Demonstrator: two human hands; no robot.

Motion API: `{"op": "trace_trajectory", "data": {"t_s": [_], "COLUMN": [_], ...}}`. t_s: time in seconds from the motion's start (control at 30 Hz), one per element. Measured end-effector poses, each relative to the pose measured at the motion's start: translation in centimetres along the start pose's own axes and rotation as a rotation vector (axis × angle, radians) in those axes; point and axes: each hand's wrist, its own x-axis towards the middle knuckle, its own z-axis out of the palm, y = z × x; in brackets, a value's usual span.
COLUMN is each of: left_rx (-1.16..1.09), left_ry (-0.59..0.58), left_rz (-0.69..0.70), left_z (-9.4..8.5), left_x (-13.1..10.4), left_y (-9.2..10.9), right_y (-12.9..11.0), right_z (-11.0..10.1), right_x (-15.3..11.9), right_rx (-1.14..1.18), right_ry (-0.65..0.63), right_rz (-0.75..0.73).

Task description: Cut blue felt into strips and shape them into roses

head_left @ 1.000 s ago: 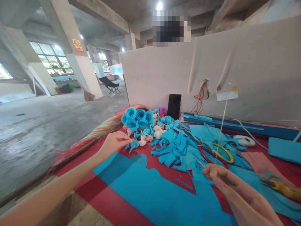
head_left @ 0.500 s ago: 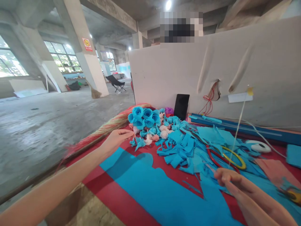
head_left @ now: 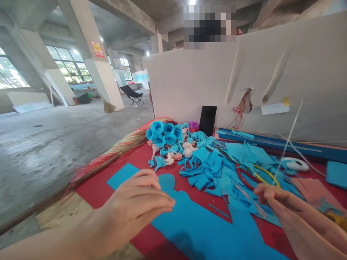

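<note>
My left hand (head_left: 141,202) hovers above the blue paper sheet (head_left: 189,216), fingers loosely stretched and bent slightly downward. Nothing shows in it, though its palm side is hidden. At the right, my right hand (head_left: 290,213) has thumb and fingers pinched on a thin pale stick (head_left: 288,141), which slants up to the right. Scissors with red and yellow handles (head_left: 267,173) lie just behind that hand. Beyond my left hand, blue paper flowers (head_left: 165,133) are bunched, with small white and pink paper flowers (head_left: 187,151) around them.
Cut blue paper strips (head_left: 211,169) cover the middle of the red tabletop (head_left: 105,196). A phone (head_left: 208,121) leans on the pale panel (head_left: 189,79). Pink paper (head_left: 316,191) and a white mouse-shaped object (head_left: 296,164) lie at right. A bundle of red-and-straw fibres (head_left: 121,148) runs along the left edge.
My left hand has drawn back from the small flowers toward me, over the blue sheet. My right hand and the pale stick have shifted slightly right. The view has turned a little.
</note>
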Motion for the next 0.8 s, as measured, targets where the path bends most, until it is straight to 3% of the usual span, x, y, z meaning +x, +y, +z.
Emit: {"op": "trace_trajectory", "data": {"t_s": [0.13, 0.33, 0.47, 0.6, 0.8], "left_rx": [-0.055, -0.221, -0.127, -0.061, -0.069], "left_ry": [-0.09, -0.198, -0.27, -0.345, -0.448], "left_rz": [-0.026, -0.222, -0.12, -0.086, -0.111], "left_z": [1.4, 5.8, 9.5, 12.2, 13.9], "left_x": [3.2, 12.4, 17.0, 19.2, 20.5], "left_y": [-0.3, -2.8, -3.9, -4.5, -6.6], "right_y": [-2.2, -5.7, -7.3, -8.1, -8.5], "right_z": [-0.2, -1.3, -2.3, -3.2, -3.9], "right_x": [-0.3, -0.2, -0.1, 0.0, 0.4], "right_rx": [0.054, 0.102, 0.156, 0.15, 0.166], "right_ry": [0.059, 0.143, 0.095, 0.029, -0.009], "right_rz": [-0.119, -0.141, -0.206, -0.284, -0.325]}}
